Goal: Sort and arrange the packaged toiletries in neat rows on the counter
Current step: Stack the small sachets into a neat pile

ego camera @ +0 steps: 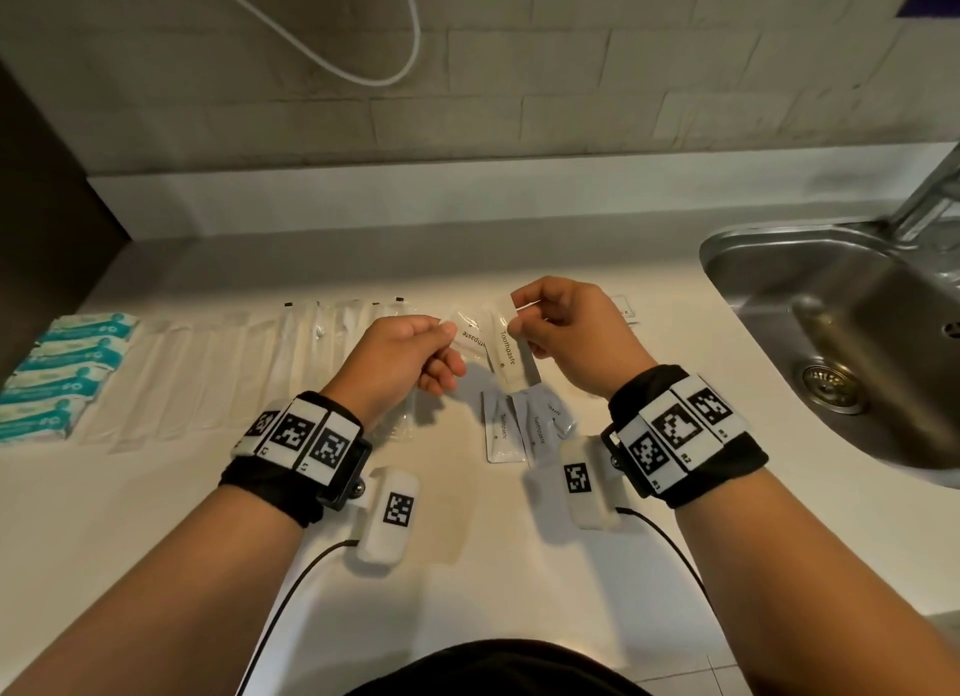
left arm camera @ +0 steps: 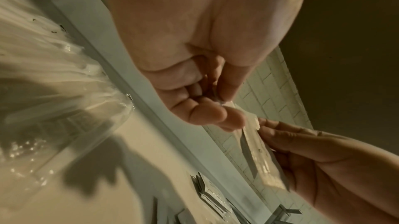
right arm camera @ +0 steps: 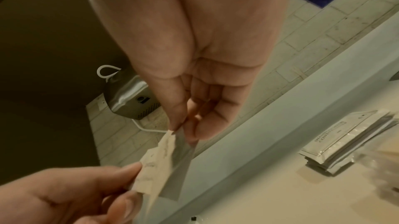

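Left hand pinches the end of one toothpaste sachet between thumb and forefinger, other fingers curled under. Right hand pinches the top of a second toothpaste sachet the same way, thumb against fingertip. Both sachets hang in the air between the hands, overlapping or touching near the fingertips; cannot tell if they are stuck together.

Just below the fingers, loose sachets on counter, fanned and askew, not yet a row. Left of the left hand, clear-wrapped packs and long white packs lined up, then teal tissue packs at the far end. Beyond the right hand, a flat sachet stack; further right, the sink.

Risks, judged: thin edge pinches on slick film, so a sachet may slip and land on the skewed ones below, scattering them. Wrist units sit low, could drag over them. A drop to the right could slide toward the sink.
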A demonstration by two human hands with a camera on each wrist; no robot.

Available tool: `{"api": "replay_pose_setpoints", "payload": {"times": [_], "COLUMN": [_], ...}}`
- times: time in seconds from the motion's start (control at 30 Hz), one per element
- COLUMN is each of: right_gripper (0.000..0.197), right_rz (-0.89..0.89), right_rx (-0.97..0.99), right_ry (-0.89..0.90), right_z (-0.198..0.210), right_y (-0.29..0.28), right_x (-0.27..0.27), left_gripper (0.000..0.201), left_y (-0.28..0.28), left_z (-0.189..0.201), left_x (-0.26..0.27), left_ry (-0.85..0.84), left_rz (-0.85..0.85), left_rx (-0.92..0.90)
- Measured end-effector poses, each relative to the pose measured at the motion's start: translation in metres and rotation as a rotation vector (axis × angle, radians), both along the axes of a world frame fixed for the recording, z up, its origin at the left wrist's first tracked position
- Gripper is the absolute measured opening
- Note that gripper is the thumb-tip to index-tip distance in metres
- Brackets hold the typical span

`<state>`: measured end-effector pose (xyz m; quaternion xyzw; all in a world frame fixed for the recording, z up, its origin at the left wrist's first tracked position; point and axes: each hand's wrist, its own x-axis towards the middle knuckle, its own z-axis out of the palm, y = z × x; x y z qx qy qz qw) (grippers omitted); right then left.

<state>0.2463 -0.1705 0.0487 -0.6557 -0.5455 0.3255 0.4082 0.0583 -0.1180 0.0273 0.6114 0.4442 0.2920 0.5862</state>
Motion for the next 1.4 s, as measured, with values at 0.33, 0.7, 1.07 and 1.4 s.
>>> {"api": "replay_pose_setpoints", "payload": {"times": [0.33,0.7,1.07,1.4], "right_gripper": [0.012,0.012,0.028,0.046], "right_rz": [-0.046,-0.002,0.264,0.195], "right_rx": [0.022,0.058,0.028,-0.068], "right_ry": [0.041,0.008,-0.13,-0.023], "right_z": [-0.002,-0.007,0.003,-0.004], "right_y": [0.009,0.004,-0.004,-0.007], "right_x": [0.006,0.0,-0.006,-0.001], "left_gripper": [0.028,0.007,0.069,0.032], "left_y": [0.009,0.007,-0.011,-0.01], "left_z": [0.001,0.006,0.013,0.009], "left_x": [0.001,0.001,0.024,0.023], "left_ry": [0.133,-0.062,0.14,0.081], "left_rz": [0.008,0.071,-0.181,-0.277], "left_rx": [0.155,0.011,-0.145,-0.17]}}
